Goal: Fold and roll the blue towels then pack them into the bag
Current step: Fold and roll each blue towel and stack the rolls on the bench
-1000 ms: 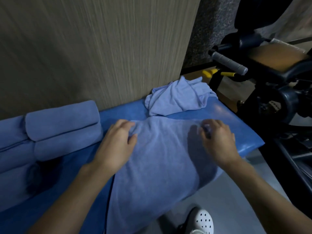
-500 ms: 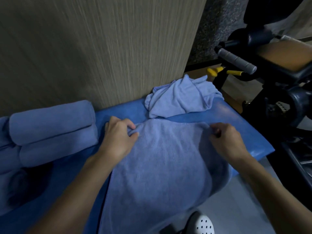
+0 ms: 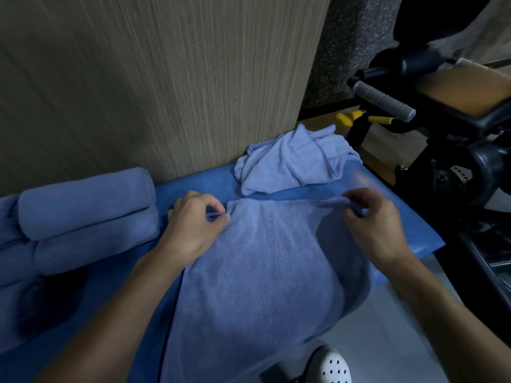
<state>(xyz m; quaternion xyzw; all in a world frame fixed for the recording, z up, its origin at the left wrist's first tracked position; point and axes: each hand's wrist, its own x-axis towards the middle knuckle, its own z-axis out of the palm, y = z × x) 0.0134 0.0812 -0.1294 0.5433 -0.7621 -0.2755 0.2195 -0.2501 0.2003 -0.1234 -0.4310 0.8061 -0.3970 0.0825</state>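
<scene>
A blue towel (image 3: 262,272) lies spread flat on the blue padded bench (image 3: 193,186), its near end hanging over the front edge. My left hand (image 3: 193,225) pinches the towel's far left corner. My right hand (image 3: 370,225) pinches its far right corner, lifting the edge slightly. A crumpled blue towel (image 3: 293,164) sits just beyond, against the wall. Rolled blue towels (image 3: 85,205) are stacked at the left. No bag is in view.
A wood-grain wall panel (image 3: 166,78) rises right behind the bench. Black exercise equipment (image 3: 456,150) with a grey handle grip (image 3: 384,100) and yellow knobs stands to the right. My white perforated shoe (image 3: 331,366) shows on the grey floor below.
Both hands went from resting flat on the towel to pinching its far corners. The far edge is now pulled straight and slightly raised at the right.
</scene>
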